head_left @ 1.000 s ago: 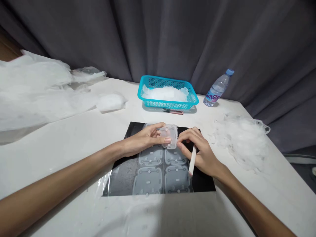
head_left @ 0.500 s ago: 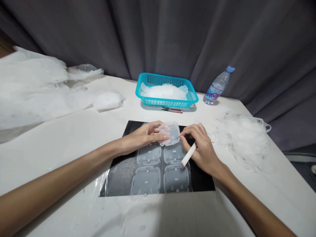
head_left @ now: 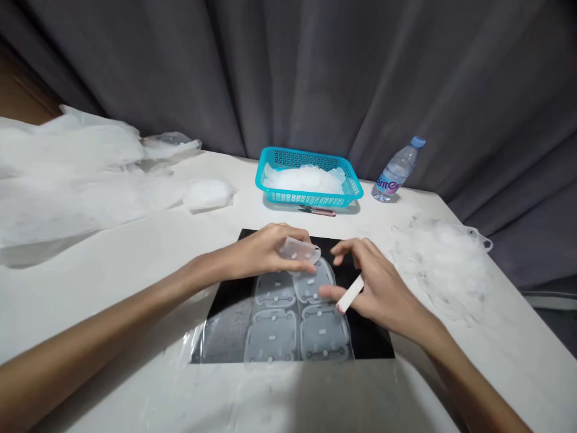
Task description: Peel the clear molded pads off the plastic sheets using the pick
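A translucent, rounded-square plastic piece [head_left: 300,249], slightly bent, is held between the thumb and fingers of my left hand [head_left: 274,249]. Just to its right, my right hand [head_left: 372,279] has its thumb and forefinger spread apart. A flat white stick [head_left: 350,293] with a reddish tip stays tucked in that hand, at the base of the thumb. Beneath both hands lies a black mat [head_left: 372,337], with a clear plastic sheet [head_left: 273,337] on it. Rounded-square shapes with small slots and dots mark the sheet.
Behind the mat stands a turquoise basket [head_left: 311,198] holding white plastic material, with small pink-handled snips [head_left: 322,211] before it. A water bottle [head_left: 396,171] is at the back right. Clear scraps [head_left: 446,264] are piled on the right, white plastic sheeting [head_left: 90,186] on the left.
My right fingers have come off the edge of the plastic piece and spread, moving a little right. The piece has tilted and bent in my left hand. The view has shifted slightly.
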Tool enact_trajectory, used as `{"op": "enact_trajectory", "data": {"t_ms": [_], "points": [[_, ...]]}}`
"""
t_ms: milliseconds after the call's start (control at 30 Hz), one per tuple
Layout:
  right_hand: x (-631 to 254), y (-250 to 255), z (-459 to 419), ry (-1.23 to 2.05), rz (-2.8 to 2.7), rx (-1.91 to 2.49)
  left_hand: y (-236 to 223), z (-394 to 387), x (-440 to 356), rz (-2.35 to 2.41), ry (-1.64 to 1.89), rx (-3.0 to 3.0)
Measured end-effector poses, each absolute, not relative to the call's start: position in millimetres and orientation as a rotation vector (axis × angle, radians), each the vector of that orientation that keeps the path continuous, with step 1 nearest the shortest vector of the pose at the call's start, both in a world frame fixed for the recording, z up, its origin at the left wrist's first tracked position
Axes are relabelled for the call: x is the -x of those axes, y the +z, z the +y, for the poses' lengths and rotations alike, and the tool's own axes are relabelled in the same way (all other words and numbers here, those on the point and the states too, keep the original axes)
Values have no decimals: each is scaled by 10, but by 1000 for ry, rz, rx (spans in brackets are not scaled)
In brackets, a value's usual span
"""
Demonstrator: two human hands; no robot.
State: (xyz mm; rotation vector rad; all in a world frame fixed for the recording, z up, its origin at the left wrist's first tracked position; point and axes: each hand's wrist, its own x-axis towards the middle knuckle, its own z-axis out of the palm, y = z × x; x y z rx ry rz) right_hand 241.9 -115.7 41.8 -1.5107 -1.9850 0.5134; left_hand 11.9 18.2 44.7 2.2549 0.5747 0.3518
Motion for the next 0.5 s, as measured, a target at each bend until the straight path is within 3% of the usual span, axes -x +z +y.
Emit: {"op": "enact_trajectory", "data": {"t_ms": [200, 333, 433, 500], "points": [[-2529, 528, -1267, 1275, -2361, 1411, 681, 190, 77, 667, 286, -2663], [-2657, 561, -1208, 1500, -2214, 1383, 731, 304, 184, 847, 151, -2607], [-2837, 434, -1053, 1391, -1941, 1510, 659, 451, 254, 916, 9, -2208], [-2908, 282, -939, 1026, -1840, 1661, 593, 522, 306, 961, -41, -1918]]}}
